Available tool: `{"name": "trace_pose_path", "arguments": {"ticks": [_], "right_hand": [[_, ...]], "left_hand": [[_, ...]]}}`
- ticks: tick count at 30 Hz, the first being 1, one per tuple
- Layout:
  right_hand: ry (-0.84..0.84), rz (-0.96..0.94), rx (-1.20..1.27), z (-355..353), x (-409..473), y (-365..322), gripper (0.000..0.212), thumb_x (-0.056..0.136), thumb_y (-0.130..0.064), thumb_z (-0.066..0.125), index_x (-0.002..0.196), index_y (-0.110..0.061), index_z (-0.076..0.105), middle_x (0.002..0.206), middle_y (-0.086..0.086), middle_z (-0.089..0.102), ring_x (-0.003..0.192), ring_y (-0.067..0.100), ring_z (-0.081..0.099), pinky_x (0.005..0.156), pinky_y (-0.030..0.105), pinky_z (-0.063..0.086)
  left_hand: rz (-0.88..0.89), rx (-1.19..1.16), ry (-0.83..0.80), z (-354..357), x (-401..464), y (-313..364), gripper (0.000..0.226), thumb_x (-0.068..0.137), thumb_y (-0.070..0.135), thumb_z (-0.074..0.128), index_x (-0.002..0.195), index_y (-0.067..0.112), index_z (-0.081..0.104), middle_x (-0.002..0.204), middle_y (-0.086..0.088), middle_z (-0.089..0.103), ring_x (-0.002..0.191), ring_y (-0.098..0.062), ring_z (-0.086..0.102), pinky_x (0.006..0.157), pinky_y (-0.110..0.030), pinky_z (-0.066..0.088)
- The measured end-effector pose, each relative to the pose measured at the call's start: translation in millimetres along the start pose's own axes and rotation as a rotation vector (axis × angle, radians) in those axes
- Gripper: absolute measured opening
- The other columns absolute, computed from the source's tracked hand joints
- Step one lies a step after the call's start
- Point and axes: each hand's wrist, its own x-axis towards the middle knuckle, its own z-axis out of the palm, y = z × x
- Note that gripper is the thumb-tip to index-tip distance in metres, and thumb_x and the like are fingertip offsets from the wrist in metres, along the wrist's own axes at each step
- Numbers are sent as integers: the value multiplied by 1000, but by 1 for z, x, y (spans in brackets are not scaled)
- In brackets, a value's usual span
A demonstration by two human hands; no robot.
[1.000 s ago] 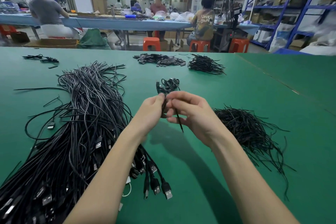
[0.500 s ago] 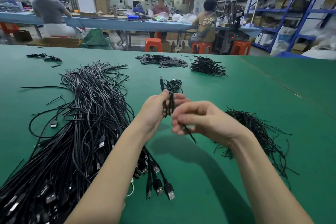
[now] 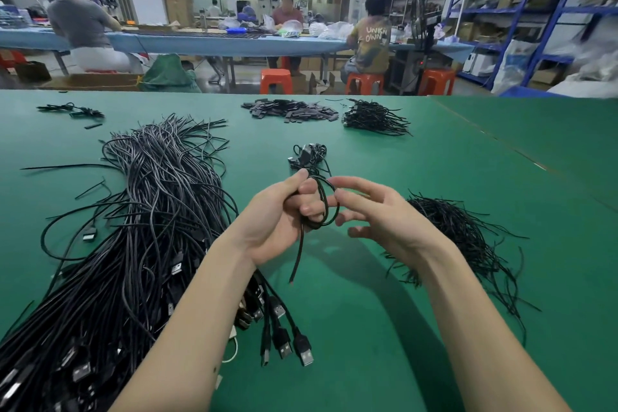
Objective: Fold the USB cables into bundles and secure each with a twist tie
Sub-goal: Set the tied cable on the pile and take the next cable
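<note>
My left hand (image 3: 284,214) grips a folded black USB cable (image 3: 322,207) above the green table (image 3: 384,328); its loops curl round the fingers and one loose end hangs down below the palm. My right hand (image 3: 374,214) hovers just to the right, fingers spread and relaxed, its fingertips close to the loop. A big heap of loose USB cables (image 3: 133,244) lies on the left, plugs toward me. The pile of black twist ties (image 3: 465,241) sits right of my right hand. Finished bundles (image 3: 307,154) lie just beyond my hands.
Farther back lie a heap of small dark flat pieces (image 3: 291,110), another bunch of black ties (image 3: 374,117) and a few stray cables (image 3: 73,110) at the far left. A seam (image 3: 501,144) crosses the table on the right. People work at a blue bench behind.
My right hand has let go of the tie or cable end it pinched and has opened. The cable in my left hand now forms a wider loop with a free end hanging down.
</note>
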Motion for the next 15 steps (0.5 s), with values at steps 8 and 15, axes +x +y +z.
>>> {"name": "trace_pose_path", "arguments": {"ticks": [8,15], "right_hand": [[129,-74,4,11,5,2,10,91,-16,74,100,-12,71,72,-3,67,58,10,55,54,22,51],[318,-175,-1,17,8,1,8,88,-10,77,96,-8,77,67,2,69,49,11,58,57,25,57]], "left_hand": [[175,466,199,10,11,-17,38,110,28,31,77,14,44,49,12,41,61,-14,46,73,-28,40],[249,939,273,3,15,-26,32,108,32,34,86,20,54,74,12,58,81,-12,57,83,-27,44]]}}
